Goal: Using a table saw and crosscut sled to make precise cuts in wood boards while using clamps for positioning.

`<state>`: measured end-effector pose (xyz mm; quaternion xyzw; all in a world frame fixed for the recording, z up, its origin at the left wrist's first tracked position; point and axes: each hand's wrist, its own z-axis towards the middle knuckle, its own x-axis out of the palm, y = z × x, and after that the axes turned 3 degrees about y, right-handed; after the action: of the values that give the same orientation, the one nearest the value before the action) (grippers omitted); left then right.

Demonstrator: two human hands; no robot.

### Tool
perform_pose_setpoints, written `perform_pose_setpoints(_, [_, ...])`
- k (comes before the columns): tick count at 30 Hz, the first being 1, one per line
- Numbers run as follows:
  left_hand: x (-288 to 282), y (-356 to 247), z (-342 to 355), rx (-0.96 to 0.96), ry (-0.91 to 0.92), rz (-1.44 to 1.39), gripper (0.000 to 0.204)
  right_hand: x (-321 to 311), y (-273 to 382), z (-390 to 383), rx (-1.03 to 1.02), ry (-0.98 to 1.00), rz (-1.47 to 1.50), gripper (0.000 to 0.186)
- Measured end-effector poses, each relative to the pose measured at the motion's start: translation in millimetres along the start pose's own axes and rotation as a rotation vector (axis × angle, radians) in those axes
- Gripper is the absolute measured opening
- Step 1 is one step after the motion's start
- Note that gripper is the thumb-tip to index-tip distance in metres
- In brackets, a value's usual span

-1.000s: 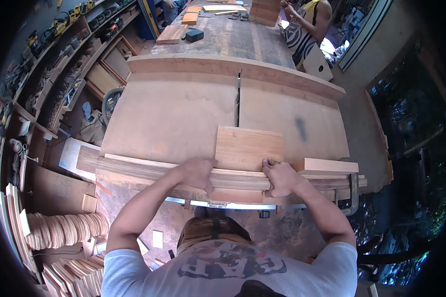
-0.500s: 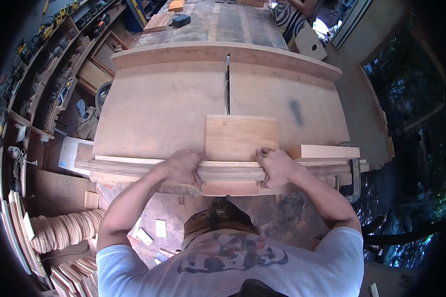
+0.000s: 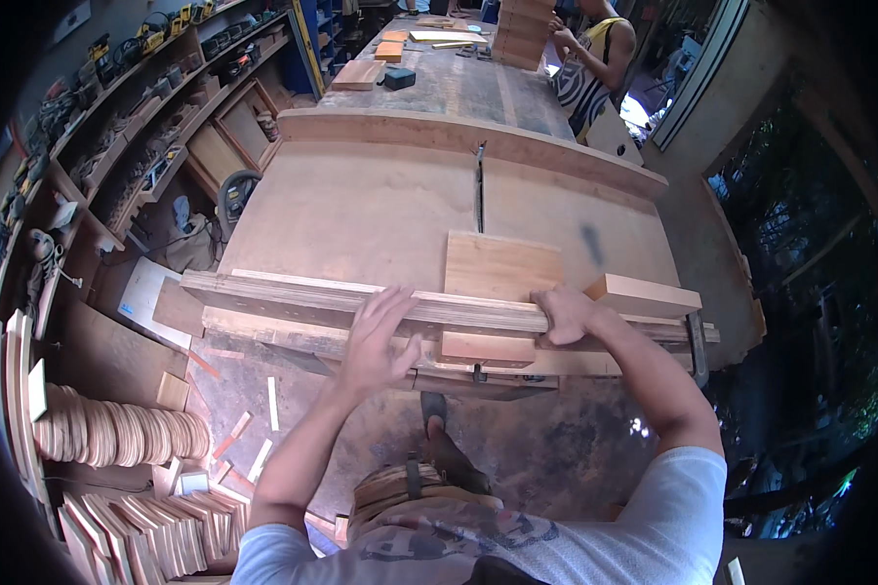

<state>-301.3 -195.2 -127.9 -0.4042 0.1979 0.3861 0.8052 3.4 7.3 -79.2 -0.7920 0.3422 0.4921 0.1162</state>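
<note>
Plywood strip [image 3: 478,310] under hands [image 3: 373,341] [image 3: 568,314], board [image 3: 502,264] just beyond

1 wide fisheye view, from the left of 2 head-worn cameras, looks down and forward over the wearer's shirt [image 3: 556,546]. The left hand [image 3: 373,336] and right hand [image 3: 568,314] sit close, mid-frame; a long workbench [image 3: 439,97] recedes at the top. Edges curve into dark corners.

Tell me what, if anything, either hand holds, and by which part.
The long, straight, brown layered-wood rail: the right hand grips it right of its middle. The left hand is open, thumb apart, at the rail; whether it touches cannot be told.
</note>
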Motion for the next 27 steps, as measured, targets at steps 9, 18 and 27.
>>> perform_pose_setpoints(9, [86.0, 51.2, -261.4, -1.213, -0.449, -0.74, 0.043, 5.4, 1.2, 0.9, 0.028, -0.043, 0.033, 0.063])
perform_pose_setpoints(18, [168.0, 159.6, -173.7, -1.528, -0.484, -1.206, 0.058, 6.7, -0.7, -0.7, 0.033, -0.068, 0.106, 0.068])
perform_pose_setpoints(27, [234.7, 200.0, -168.3, -1.43, -0.643, -1.717, 0.043, 8.7, -1.6, -4.6, 0.028, -0.091, 0.093, 0.067])
